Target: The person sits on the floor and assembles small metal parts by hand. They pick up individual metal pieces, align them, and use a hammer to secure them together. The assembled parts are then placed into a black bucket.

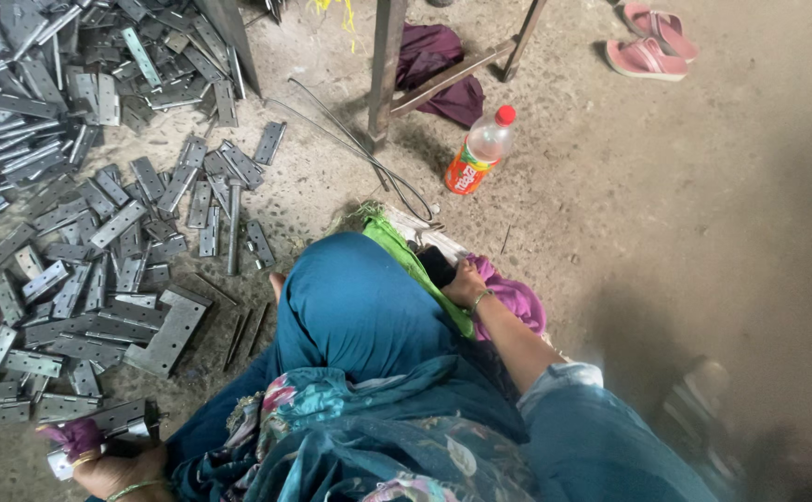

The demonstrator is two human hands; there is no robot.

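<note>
On a dusty, speckled concrete floor (703, 232), the left hand (113, 465), fingers wrapped in purple cloth, grips a metal hinge (113, 423) at bottom left. The right hand (466, 284) rests closed on a dark phone (437, 265) beside the teal-clad knee (360, 307). Farther left, a heap of hinges (72, 186). Beyond: plastic bottle (480, 149), metal stand legs (387, 65), pink sandals (652, 42).

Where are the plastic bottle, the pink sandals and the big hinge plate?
plastic bottle (477, 156): head view, on its clear body.
pink sandals (645, 58): head view, nearer sandal's strap.
big hinge plate (172, 332): head view, middle of its flat leaf.
</note>
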